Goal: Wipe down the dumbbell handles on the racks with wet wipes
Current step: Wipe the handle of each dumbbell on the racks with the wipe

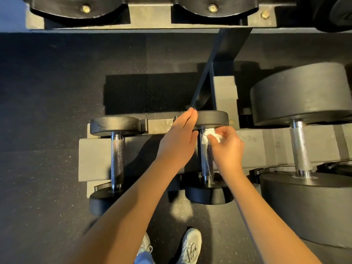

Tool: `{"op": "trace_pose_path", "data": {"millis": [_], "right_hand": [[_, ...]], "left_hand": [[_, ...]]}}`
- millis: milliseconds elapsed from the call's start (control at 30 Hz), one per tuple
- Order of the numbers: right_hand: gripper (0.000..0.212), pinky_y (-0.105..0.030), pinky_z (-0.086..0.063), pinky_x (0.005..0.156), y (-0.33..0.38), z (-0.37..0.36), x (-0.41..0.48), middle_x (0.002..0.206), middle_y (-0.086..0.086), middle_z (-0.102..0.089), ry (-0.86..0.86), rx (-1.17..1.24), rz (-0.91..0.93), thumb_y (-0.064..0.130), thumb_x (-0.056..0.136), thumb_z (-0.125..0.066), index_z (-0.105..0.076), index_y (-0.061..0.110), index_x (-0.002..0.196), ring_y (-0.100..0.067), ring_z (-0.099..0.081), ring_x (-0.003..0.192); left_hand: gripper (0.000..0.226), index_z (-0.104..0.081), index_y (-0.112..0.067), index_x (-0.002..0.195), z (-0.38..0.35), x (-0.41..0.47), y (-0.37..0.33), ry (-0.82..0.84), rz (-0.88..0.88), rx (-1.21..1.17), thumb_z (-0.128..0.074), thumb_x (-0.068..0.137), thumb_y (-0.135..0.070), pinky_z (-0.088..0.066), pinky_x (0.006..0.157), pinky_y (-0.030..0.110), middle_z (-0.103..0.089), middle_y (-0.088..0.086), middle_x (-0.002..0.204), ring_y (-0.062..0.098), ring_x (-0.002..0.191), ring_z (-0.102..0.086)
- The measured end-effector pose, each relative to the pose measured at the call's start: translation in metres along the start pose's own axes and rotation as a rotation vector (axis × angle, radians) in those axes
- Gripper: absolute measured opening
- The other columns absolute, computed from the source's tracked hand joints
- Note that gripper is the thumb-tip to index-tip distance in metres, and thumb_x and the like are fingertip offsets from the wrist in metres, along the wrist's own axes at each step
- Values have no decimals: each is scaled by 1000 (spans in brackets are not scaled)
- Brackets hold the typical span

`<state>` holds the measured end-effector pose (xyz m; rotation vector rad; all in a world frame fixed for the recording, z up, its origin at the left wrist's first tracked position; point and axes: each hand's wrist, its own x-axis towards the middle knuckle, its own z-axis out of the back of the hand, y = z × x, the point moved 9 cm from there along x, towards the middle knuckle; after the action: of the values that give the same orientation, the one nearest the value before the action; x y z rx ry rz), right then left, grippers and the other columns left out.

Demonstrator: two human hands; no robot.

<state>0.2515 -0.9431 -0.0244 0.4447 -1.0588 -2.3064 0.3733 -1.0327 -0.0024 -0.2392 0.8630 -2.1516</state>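
A small black dumbbell lies on the low rack in the middle of the view, its knurled steel handle (206,161) running toward me. My right hand (227,147) pinches a crumpled white wet wipe (210,135) against the far end of that handle. My left hand (179,140) lies flat with straight fingers, its tips on the dumbbell's far black head (213,118). A second small dumbbell, with a bare handle (117,159), rests to the left. A much larger dumbbell with a thick handle (301,149) sits to the right.
The grey rack rail (89,159) ends just left of the small dumbbells. An upper rack shelf (150,16) with large dumbbell heads crosses the top. A slanted black rack post (209,69) rises behind the hands. Dark speckled rubber floor (47,111) spreads left; my shoes (190,246) show below.
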Motion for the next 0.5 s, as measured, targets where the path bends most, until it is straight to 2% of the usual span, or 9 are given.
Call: {"op": "trace_pose_path", "data": {"millis": [100,233,367,500], "right_hand": [[15,-24,-46,78,-8,-3,-9,91,3,-62,18,10,-13,11,86,-66,-66,7,101,-11,-57,86],[16,-24,-46,82,-9,4,-27,97,-9,-70,46,-74,153,6,85,-66,-71,1,99,-20,-64,91],[20,-21,-43,81,2,0,-7,101,-9,-70,-16,-55,121,9,87,-65,-71,4,105,-13,-60,91],[17,-16,-40,77,5,-2,-13,98,-7,-69,-34,-56,130,8,86,-65,-71,4,102,-8,-56,87]], "left_hand": [[57,-10,-24,152,-3,-2,0,-4,24,-2,-37,102,-21,-30,106,23,-8,-11,159,8,143,-21],[57,-10,-23,152,-4,-2,-1,7,32,12,-37,102,-21,-28,107,23,-6,-11,160,9,144,-19],[55,-11,-19,152,-3,-1,-4,29,28,30,-35,103,-21,-19,114,27,-6,-5,160,12,146,-13],[55,-11,-17,152,-3,-3,-3,23,38,38,-35,103,-22,-19,114,27,-6,-4,161,13,146,-13]]}}
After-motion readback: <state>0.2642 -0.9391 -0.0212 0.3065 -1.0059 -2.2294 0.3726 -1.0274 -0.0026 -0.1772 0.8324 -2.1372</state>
